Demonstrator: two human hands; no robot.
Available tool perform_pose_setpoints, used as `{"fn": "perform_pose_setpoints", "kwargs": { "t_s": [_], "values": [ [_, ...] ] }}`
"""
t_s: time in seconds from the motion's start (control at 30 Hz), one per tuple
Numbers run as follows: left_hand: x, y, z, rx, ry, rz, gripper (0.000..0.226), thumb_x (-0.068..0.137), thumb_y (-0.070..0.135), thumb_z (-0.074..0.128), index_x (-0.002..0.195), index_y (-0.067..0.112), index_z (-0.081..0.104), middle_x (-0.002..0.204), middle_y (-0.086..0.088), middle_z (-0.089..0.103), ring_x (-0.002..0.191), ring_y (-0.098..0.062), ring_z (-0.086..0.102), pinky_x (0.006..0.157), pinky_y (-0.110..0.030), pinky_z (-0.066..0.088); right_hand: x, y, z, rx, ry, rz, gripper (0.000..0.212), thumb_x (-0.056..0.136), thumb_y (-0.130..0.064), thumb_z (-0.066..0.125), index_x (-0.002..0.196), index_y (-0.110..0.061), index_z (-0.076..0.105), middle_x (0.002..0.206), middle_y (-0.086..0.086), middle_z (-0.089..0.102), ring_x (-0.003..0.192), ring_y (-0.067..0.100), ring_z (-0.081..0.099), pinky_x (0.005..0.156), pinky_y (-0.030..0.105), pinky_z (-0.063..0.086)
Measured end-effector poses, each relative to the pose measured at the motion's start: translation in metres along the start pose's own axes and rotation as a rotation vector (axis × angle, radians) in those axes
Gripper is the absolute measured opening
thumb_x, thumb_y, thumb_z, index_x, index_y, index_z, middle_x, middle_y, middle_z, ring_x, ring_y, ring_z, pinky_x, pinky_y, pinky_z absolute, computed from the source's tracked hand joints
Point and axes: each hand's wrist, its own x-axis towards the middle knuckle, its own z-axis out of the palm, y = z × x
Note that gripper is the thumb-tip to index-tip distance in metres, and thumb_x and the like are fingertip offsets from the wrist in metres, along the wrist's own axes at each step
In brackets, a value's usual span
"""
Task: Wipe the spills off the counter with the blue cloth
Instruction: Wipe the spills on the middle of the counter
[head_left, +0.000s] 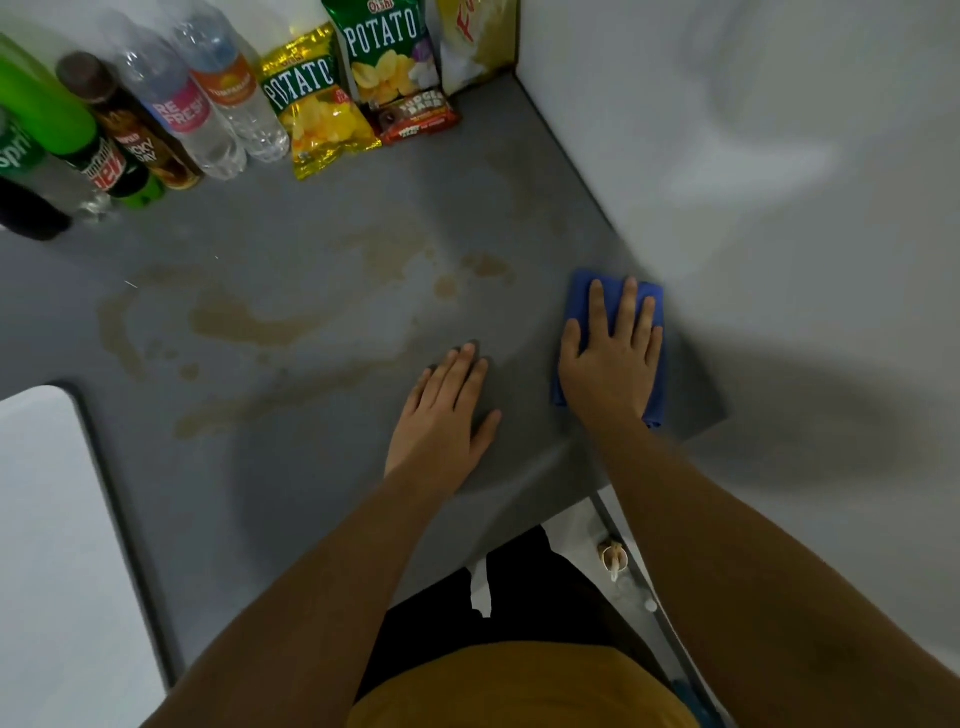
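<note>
A folded blue cloth (587, 291) lies flat on the grey counter (322, 493) near its right edge, beside the white wall. My right hand (610, 358) presses down on the cloth with fingers spread, covering most of it. My left hand (447, 410) rests palm down on the bare counter just left of the cloth, holding nothing. Brownish spills (249, 322) spread over the middle and left of the counter, with smaller spots (485, 265) further back toward the right.
Along the back stand several drink bottles (171, 104) and snack bags (311, 104), with a small brown box (415, 117). A white wall (779, 208) bounds the right side. A white sink or appliance (52, 519) sits at the near left.
</note>
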Motion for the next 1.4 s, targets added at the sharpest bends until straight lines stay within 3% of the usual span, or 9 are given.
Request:
{"fn": "perform_pose_setpoints", "kwargs": {
  "t_s": [0.17,0.37,0.57,0.93,1.27,1.4],
  "values": [
    [-0.007,-0.003,-0.005,-0.071,0.048,-0.032,0.061,0.104,0.047,0.041,0.156,0.015,0.036,0.166,-0.005,0.029,0.152,-0.021,0.026,0.126,-0.037,0.018,-0.040,-0.002,0.005,-0.034,-0.025,-0.064,0.063,0.106,-0.053,0.021,0.163,-0.031,0.005,0.171,0.004,-0.006,0.157,0.029,-0.005,0.127,0.050,0.005],
    [-0.022,-0.018,-0.003,-0.083,0.121,-0.082,0.057,0.104,0.040,0.048,0.153,0.012,0.041,0.164,-0.007,0.033,0.151,-0.023,0.030,0.124,-0.041,0.026,-0.075,-0.035,0.021,-0.050,-0.072,-0.283,0.063,0.107,-0.052,0.022,0.163,-0.033,0.002,0.171,0.004,-0.006,0.157,0.029,-0.006,0.127,0.048,0.003],
    [-0.022,-0.019,0.001,-0.088,0.124,-0.084,0.058,0.103,0.042,0.043,0.154,0.014,0.037,0.164,-0.006,0.033,0.151,-0.022,0.030,0.125,-0.040,0.024,-0.036,-0.076,0.025,0.010,-0.016,-0.486,0.057,0.106,-0.048,0.033,0.161,-0.032,0.025,0.170,0.006,0.015,0.157,0.031,0.009,0.126,0.050,0.012],
    [-0.022,-0.017,-0.004,-0.080,0.097,-0.084,0.057,0.104,0.042,0.044,0.154,0.014,0.037,0.165,-0.005,0.030,0.151,-0.022,0.028,0.125,-0.039,0.023,0.019,-0.065,0.010,-0.015,-0.015,-0.310,0.061,0.105,-0.053,0.026,0.162,-0.034,0.017,0.171,0.006,0.006,0.157,0.032,0.004,0.127,0.048,0.007],
    [-0.024,-0.013,-0.012,-0.115,0.064,-0.093,0.057,0.105,0.038,0.049,0.154,0.011,0.040,0.165,-0.007,0.031,0.151,-0.024,0.029,0.125,-0.040,0.025,-0.031,-0.028,0.008,-0.032,-0.048,-0.151,0.064,0.106,-0.052,0.023,0.163,-0.031,0.005,0.171,0.005,-0.006,0.157,0.030,-0.004,0.126,0.050,0.006],
    [-0.028,-0.014,-0.016,-0.151,0.111,-0.097,0.051,0.103,0.029,0.054,0.148,0.005,0.049,0.159,-0.011,0.042,0.146,-0.029,0.039,0.120,-0.044,0.034,-0.073,-0.036,0.015,-0.051,-0.062,-0.184,0.065,0.106,-0.054,0.021,0.163,-0.030,0.003,0.171,0.007,-0.008,0.157,0.031,-0.007,0.126,0.051,0.005]
  ]
}}
